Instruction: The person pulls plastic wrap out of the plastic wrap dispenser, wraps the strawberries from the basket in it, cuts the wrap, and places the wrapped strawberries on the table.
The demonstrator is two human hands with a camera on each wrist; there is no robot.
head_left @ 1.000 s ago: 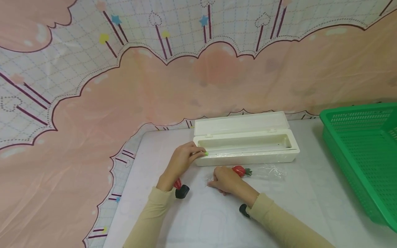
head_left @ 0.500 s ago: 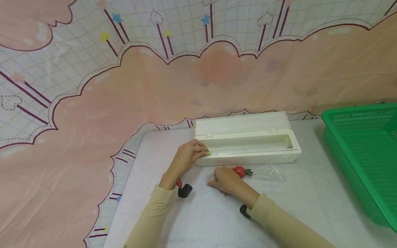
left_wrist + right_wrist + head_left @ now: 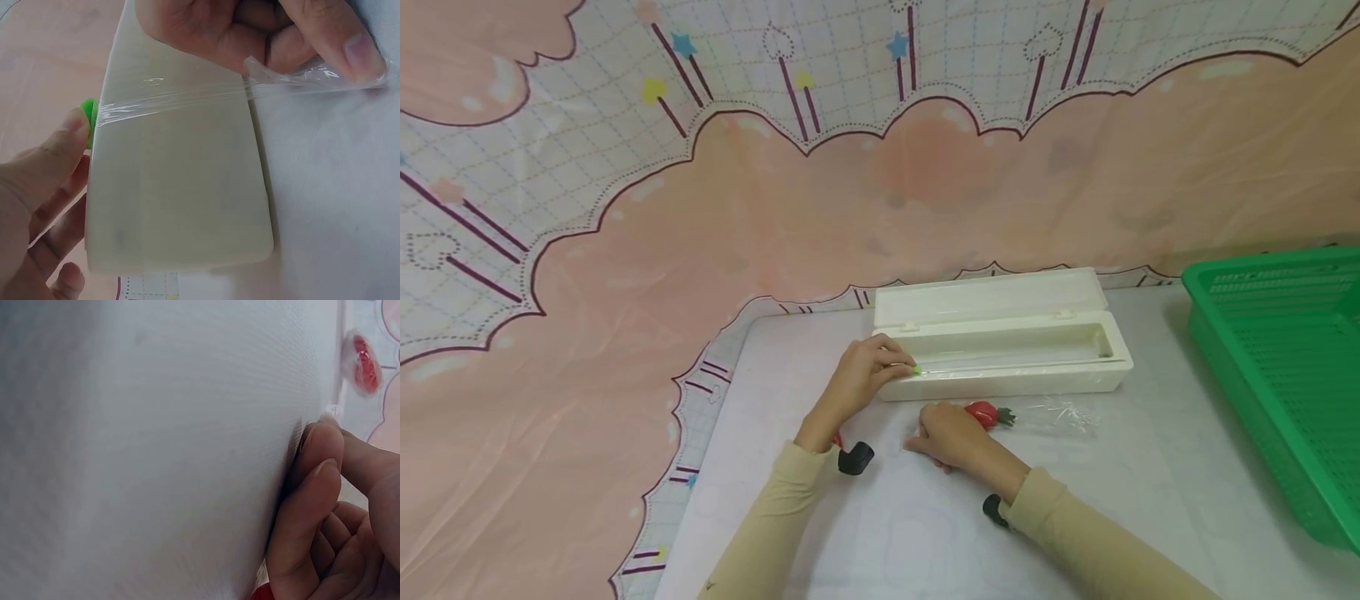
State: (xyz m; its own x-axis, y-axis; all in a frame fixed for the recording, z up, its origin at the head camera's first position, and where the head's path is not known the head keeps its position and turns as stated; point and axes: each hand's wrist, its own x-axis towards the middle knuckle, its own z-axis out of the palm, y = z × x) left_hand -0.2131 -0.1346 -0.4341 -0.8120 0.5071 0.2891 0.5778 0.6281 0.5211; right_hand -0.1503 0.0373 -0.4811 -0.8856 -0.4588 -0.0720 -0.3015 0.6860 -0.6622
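Note:
A long white cling film dispenser (image 3: 1015, 382) stands on the table with its lid (image 3: 992, 297) tipped back. At its front edge sits a small green slide cutter (image 3: 92, 122), pinched by my left hand (image 3: 863, 371), thumb on the near side. Cling film (image 3: 169, 101) stretches from the cutter over the front of the box to my right hand (image 3: 953, 437), which pinches its loose edge low over the table. Behind the right hand lies a red vegetable-like piece (image 3: 982, 412) with a green top, partly covered by that hand, with clear film (image 3: 1060, 414) spread beyond it.
A green plastic basket (image 3: 1225, 367) stands at the right. A red thing wrapped in clear film (image 3: 365, 365) lies by my left wrist, mostly hidden in the head view. Behind the table hangs a patterned cloth (image 3: 775, 225).
My left hand has slid the green cutter a little to the right along the front edge of the box. The right hand has stayed in place with the film.

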